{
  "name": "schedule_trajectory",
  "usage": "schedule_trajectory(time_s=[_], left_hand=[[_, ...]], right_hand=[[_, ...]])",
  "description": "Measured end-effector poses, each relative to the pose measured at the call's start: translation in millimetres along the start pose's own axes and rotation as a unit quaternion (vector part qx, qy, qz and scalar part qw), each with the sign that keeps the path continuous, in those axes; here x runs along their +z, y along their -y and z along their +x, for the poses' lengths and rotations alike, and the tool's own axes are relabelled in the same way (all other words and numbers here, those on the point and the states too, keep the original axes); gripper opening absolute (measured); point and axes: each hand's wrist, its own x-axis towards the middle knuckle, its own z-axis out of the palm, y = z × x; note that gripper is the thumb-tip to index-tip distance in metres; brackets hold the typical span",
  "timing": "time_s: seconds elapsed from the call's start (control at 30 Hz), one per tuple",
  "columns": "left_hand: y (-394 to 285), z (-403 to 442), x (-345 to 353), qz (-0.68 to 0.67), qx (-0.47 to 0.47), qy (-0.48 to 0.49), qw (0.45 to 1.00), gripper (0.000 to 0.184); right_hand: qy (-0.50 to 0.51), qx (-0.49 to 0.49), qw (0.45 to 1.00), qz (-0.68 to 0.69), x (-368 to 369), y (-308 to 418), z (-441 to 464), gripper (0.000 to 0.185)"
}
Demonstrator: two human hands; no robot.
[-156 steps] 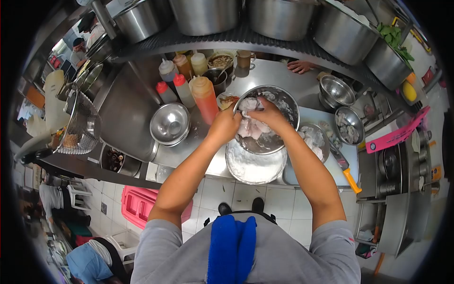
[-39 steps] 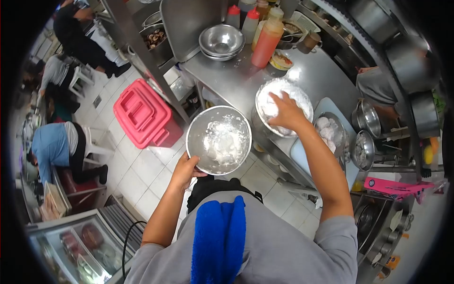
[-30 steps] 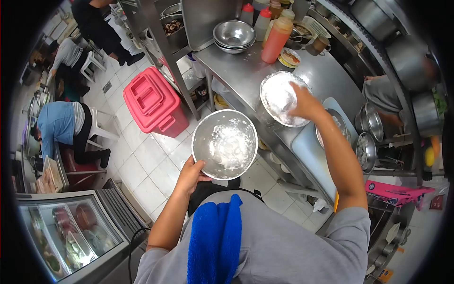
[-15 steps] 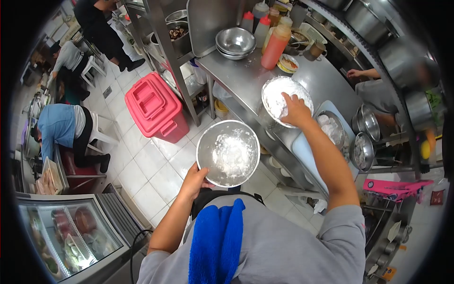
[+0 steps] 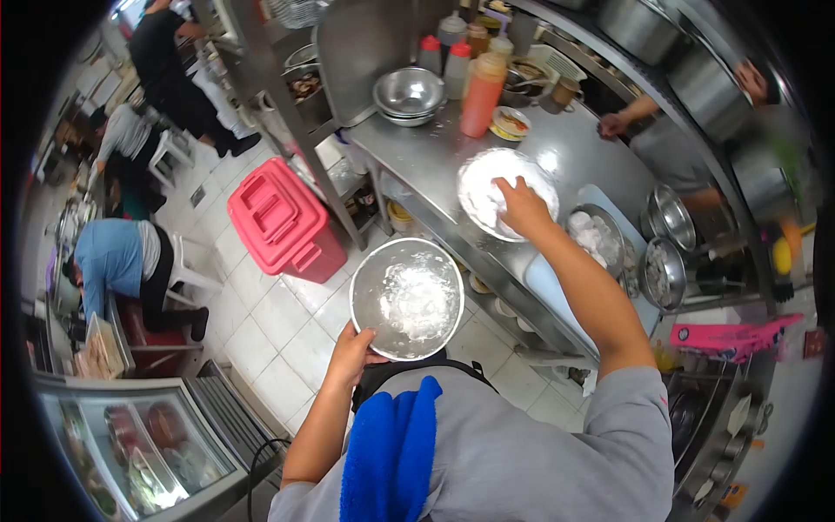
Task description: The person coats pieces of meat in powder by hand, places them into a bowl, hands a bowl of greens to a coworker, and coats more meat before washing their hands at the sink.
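Observation:
My left hand (image 5: 352, 352) grips the near-left rim of a metal mixing bowl (image 5: 358, 300), thumb inside. White powder coats the middle of its inside. My right hand (image 5: 524, 209) is over a second bowl (image 5: 464, 209) on the steel counter, heaped with white powder (image 5: 487, 178) that looks like flour. Its fingers are bent and apart, with some of the tips hidden in the powder; nothing shows held in them. Beside my right forearm, a metal bowl of white-coated pieces (image 5: 590, 233) rests on a pale blue tray (image 5: 552, 283).
Stacked metal bowls (image 5: 409, 91) and sauce bottles (image 5: 483, 96) stand at the counter's back. More bowls (image 5: 663, 274) sit to the right under a shelf of pots. A red lidded bin (image 5: 283, 217) is on the tiled floor. Other people (image 5: 113, 252) work at left; a hand (image 5: 613, 126) shows across the counter.
The view has shifted slightly. My left hand still holds the bowl, now tilted a little differently. My right hand stays at the powder, its fingers in a slightly different position.

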Motion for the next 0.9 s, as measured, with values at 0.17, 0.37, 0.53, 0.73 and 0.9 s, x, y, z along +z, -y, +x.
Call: schedule_trajectory(time_s=[0.17,0.37,0.53,0.73,0.9], left_hand=[[3.8,4.0,2.9,0.001,0.008,0.000,1.000,0.044],[1.4,8.6,4.4,0.013,-0.005,-0.018,1.000,0.046],[-2.0,15.3,9.2,0.018,0.006,0.000,1.000,0.049],[-8.5,19.8,21.7,0.043,0.001,0.030,0.999,0.049],[-4.1,14.6,21.8,0.054,0.024,0.031,0.998,0.049]], right_hand=[[-0.073,0.037,0.974,0.209,-56.0,-57.7,-10.6,0.057],[-0.051,0.110,0.988,-0.100,-45.9,-160.4,-65.1,0.055],[-0.056,0.113,0.990,0.058,-70.8,-120.6,-69.1,0.048],[0.041,-0.281,0.958,0.047,-9.7,-25.7,4.9,0.067],[0.084,-0.242,0.966,-0.028,-15.1,-2.8,15.8,0.068]])
